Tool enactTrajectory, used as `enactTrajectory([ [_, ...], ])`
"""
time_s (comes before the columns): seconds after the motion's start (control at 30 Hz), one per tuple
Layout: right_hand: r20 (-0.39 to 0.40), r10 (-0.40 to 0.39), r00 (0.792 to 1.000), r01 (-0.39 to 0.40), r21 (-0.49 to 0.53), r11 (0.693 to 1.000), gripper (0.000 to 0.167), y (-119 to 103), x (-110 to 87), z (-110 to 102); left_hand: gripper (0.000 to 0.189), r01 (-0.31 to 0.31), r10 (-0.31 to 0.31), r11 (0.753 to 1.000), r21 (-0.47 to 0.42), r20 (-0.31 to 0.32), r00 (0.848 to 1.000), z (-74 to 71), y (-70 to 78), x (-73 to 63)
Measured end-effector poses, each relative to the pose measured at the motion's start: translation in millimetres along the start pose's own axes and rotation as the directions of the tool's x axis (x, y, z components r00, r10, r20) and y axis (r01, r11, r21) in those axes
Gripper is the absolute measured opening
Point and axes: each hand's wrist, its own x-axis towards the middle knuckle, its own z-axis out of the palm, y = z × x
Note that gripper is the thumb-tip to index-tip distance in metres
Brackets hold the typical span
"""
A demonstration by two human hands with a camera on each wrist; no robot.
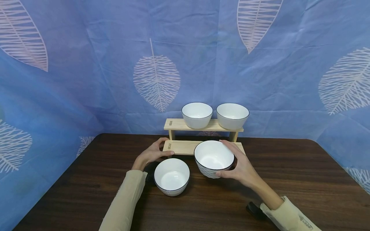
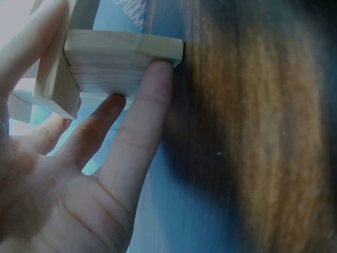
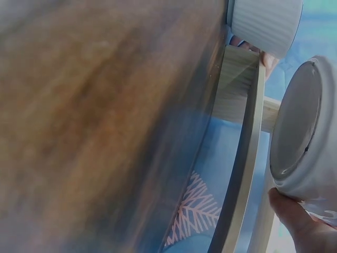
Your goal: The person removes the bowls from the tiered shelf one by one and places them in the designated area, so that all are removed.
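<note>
A two-step wooden rack (image 1: pixel 182 147) stands at the back of the table. My left hand (image 1: pixel 151 154) grips the left end of its lower step, thumb at the front. In the left wrist view, fingertips rest against the wooden leg (image 2: pixel 108 60) under the step. My right hand (image 1: pixel 244 168) holds a white dark-rimmed bowl (image 1: pixel 212 157) by its right side, thumb low on the outer wall. The right wrist view shows the underside of this bowl (image 3: pixel 297 121) tilted beside the step's front edge (image 3: pixel 245 153). Another white bowl (image 1: pixel 171 176) sits on the table beside my left forearm.
Two more white bowls, a left one (image 1: pixel 197 115) and a right one (image 1: pixel 232 116), stand side by side on the upper step (image 1: pixel 176 124). Behind the dark wooden table (image 1: pixel 86 179) hangs a blue cloth (image 1: pixel 115 80) with white leaf prints.
</note>
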Motion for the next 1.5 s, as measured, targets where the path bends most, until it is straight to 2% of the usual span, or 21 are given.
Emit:
enactTrajectory([
  [0.37,0.020,-0.039,0.999,0.039,-0.009,0.999,0.101,-0.9,-9.4,-2.1,0.076,-0.005,0.005,1.000,0.002,0.005,1.000,-0.3,-0.4,0.7],
  [0.7,0.044,-0.029,0.999,0.032,-0.063,0.997,0.102,-2.1,-13.8,-4.8,0.078,0.008,-0.008,1.000,-0.001,-0.004,1.000,0.3,0.9,-0.5],
  [1.2,0.160,0.011,0.987,0.009,-0.119,0.993,0.100,-2.7,-15.8,-5.5,0.076,0.016,-0.016,1.000,0.014,-0.008,1.000,0.4,0.0,0.5],
  [1.5,0.206,0.030,0.978,0.000,-0.145,0.989,0.103,-3.2,-17.0,-0.5,0.076,-0.002,0.002,1.000,0.008,-0.004,1.000,0.8,0.5,-0.3],
])
